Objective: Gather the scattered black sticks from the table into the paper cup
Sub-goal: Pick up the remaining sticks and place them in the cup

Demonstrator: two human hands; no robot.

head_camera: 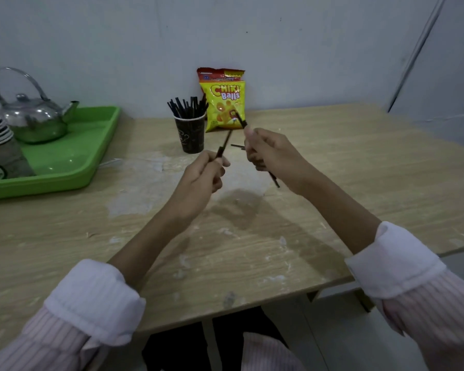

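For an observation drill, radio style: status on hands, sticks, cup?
Left hand grips a stick, right hand a second stick. Paper cup holds many; loose stick on table. Nothing blocking.

- A pale wooden table [332,196], scuffed with white patches, fills mid-frame.
- A green tray [65,167] sits at the left edge.
- A dark paper cup [190,137] stands upper centre, with a yellow snack bag [225,105] just beside it to the right.
- A black stick [237,145] lies flat right of the cup.

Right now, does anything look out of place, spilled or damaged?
One stick lies loose on the table, just right of the cup. The table's surface is worn in pale patches. Nothing looks spilled.
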